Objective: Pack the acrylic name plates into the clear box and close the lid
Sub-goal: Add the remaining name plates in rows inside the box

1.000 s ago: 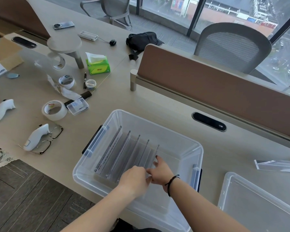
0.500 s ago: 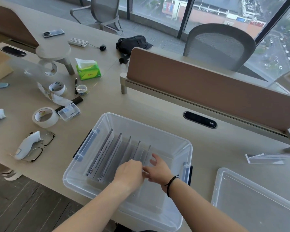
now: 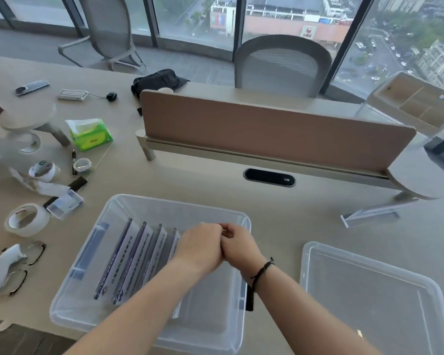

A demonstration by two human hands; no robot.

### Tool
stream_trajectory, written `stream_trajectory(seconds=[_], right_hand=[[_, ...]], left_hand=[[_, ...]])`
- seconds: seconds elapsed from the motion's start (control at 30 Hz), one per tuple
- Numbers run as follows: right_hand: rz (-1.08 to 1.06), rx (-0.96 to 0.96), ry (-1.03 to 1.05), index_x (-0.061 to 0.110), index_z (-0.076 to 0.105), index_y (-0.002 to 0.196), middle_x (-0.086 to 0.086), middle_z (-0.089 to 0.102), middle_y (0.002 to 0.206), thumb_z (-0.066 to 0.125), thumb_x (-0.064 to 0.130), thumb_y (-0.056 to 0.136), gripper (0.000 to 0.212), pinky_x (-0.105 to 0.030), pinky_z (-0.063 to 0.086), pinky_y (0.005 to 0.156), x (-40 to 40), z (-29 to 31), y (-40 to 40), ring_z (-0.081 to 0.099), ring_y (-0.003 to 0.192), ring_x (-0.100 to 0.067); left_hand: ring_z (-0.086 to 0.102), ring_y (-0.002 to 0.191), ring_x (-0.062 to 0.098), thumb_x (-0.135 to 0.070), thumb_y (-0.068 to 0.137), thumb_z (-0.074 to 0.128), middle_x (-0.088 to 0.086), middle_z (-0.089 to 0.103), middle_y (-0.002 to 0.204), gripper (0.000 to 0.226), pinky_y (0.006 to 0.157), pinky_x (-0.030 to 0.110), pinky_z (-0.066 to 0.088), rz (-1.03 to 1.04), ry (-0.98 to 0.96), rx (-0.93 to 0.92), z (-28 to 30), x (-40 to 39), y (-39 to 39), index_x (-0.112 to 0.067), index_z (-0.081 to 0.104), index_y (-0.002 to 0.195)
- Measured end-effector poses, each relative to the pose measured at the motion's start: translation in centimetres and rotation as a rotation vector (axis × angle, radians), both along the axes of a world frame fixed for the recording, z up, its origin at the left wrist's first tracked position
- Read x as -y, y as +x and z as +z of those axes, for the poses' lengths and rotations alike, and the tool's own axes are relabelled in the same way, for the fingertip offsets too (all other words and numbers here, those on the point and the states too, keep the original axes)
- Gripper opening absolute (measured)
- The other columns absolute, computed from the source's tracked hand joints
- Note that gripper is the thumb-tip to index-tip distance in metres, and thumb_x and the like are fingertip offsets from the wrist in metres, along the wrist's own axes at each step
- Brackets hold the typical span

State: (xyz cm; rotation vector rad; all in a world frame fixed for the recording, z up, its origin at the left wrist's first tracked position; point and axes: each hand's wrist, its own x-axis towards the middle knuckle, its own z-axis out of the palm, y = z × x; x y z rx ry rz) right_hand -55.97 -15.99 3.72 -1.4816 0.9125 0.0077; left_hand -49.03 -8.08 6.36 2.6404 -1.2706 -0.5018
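The clear box [image 3: 118,208] stands on the desk in front of me. Several acrylic name plates [image 3: 133,254] stand on edge in a leaning row in its left half. My left hand [image 3: 200,245] and my right hand [image 3: 240,248] touch each other over the middle of the box, fingers curled at the top edge of the rightmost name plate [image 3: 176,312], which they mostly hide. One more name plate [image 3: 369,213] lies on the desk to the right. The clear lid [image 3: 369,290] lies flat at the right of the box.
At the left lie a tape roll [image 3: 26,220], glasses [image 3: 34,254], white controllers [image 3: 3,267], a small clear case [image 3: 64,203] and a green tissue pack [image 3: 91,135]. A brown divider panel [image 3: 267,129] runs behind the box. The desk's front edge is just under the box.
Both hands have risen and moved right, from low among the plates to the middle of the box. My view has shifted to the right.
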Motion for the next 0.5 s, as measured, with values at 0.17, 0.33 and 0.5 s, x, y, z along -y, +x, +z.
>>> stream_trajectory(seconds=[0.17, 0.33, 0.5], right_hand=[[-0.124, 0.075, -0.064, 0.011, 0.072, 0.089, 0.000, 0.072, 0.079, 0.051, 0.005, 0.083, 0.023, -0.028, 0.052, 0.063, 4.2, 2.0, -2.6, 0.063, 0.072, -0.010], [-0.223, 0.102, -0.036, 0.012, 0.070, 0.082, 0.002, 0.069, 0.074, 0.051, 0.004, 0.083, 0.021, -0.026, 0.048, 0.060, 9.3, 2.5, -6.1, 0.061, 0.068, -0.010], [-0.297, 0.099, -0.082, 0.015, 0.066, 0.071, 0.005, 0.063, 0.064, 0.053, 0.005, 0.083, 0.020, -0.025, 0.045, 0.057, 15.5, 2.3, -10.2, 0.055, 0.061, -0.009]], left_hand=[[0.067, 0.093, 0.028, -0.016, 0.075, 0.045, 0.002, 0.072, 0.100, 0.043, 0.069, 0.033, 0.051, -0.081, -0.046, 0.027, 1.4, 5.2, -1.8, -0.029, 0.065, 0.110], [0.066, 0.089, 0.031, -0.016, 0.072, 0.046, 0.004, 0.071, 0.095, 0.040, 0.066, 0.032, 0.048, -0.182, -0.034, 0.068, 2.3, 11.2, -4.8, -0.028, 0.066, 0.104], [0.065, 0.092, 0.031, -0.015, 0.077, 0.049, 0.003, 0.069, 0.099, 0.035, 0.063, 0.030, 0.042, -0.264, -0.007, 0.084, 2.2, 18.1, -8.7, -0.028, 0.065, 0.106]])
